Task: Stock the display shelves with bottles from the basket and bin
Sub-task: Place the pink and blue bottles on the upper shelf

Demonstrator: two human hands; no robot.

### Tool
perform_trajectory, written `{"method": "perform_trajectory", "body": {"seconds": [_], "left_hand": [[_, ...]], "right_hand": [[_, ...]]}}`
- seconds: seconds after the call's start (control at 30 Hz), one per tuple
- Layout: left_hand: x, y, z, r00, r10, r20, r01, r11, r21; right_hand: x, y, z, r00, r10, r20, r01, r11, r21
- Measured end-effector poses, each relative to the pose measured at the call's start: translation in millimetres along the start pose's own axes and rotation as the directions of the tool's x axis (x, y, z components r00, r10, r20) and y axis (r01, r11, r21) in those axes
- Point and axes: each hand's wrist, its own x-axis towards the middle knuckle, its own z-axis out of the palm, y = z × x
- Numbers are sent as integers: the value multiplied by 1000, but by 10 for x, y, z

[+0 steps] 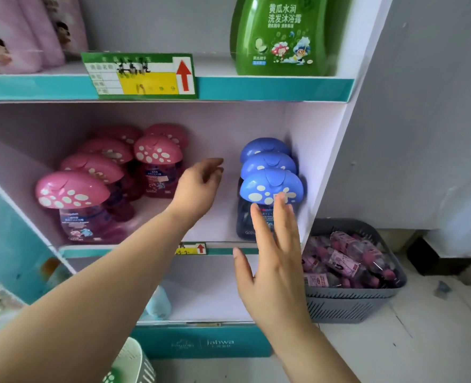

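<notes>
Your left hand (198, 186) is reached into the pale lilac cardboard middle shelf (223, 217) at the centre of the frame. Its fingers are loosely relaxed and hold nothing, and it hovers in the bare gap between the two groups of bottles. To its left stands a cluster of clear pink bottles with pink white-spotted mushroom caps (71, 192), all upright. To its right, three dark bottles with blue white-spotted mushroom caps (267, 161) stand in a single file against the shelf's right wall. Your right hand (273, 266) is spread flat in front of the foremost blue one, fingers straight and thumb out, gripping nothing. Its fingertips overlap the lower edge of that cap, but you cannot tell whether they touch it. At the lower right of the frame a grey slotted plastic basket (350, 299) sits on the floor just beside the shelf unit, heaped with small purple-pink labelled bottles (345, 261) lying on their sides. A pale slotted plastic bin (135, 363) shows at the bottom edge, left of centre. On the upper shelf a large green bottle (281, 37) stands at the right and pink bottles (16, 37) at the upper left, with a green and yellow price label bearing a red arrow (140, 76) between them.
</notes>
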Motion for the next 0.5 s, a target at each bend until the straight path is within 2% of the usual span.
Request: {"method": "perform_trajectory", "body": {"seconds": [0.1, 0.2, 0.33, 0.43, 0.5], "left_hand": [[-590, 66, -455, 978, 196, -76, -179, 967, 182], [-1179, -34, -991, 945, 328, -10, -298, 871, 390], [-1871, -414, -1715, 965, 264, 13, -229, 814, 534], [-2347, -889, -2256, 996, 90, 23, -86, 789, 608], [-2603, -1258, -2563, 999, -32, -31, 44, 764, 643]], "right_hand": [[-65, -198, -53, 995, -101, 20, 100, 994, 53], [-232, -461, 10, 980, -180, 82, 169, 977, 131], [-562, -840, 284, 925, -268, 268, 219, 955, 199], [-851, -1096, 625, 876, -284, 391, 199, 949, 243], [-1037, -1239, 864, 837, -279, 470, 171, 950, 261]]}}
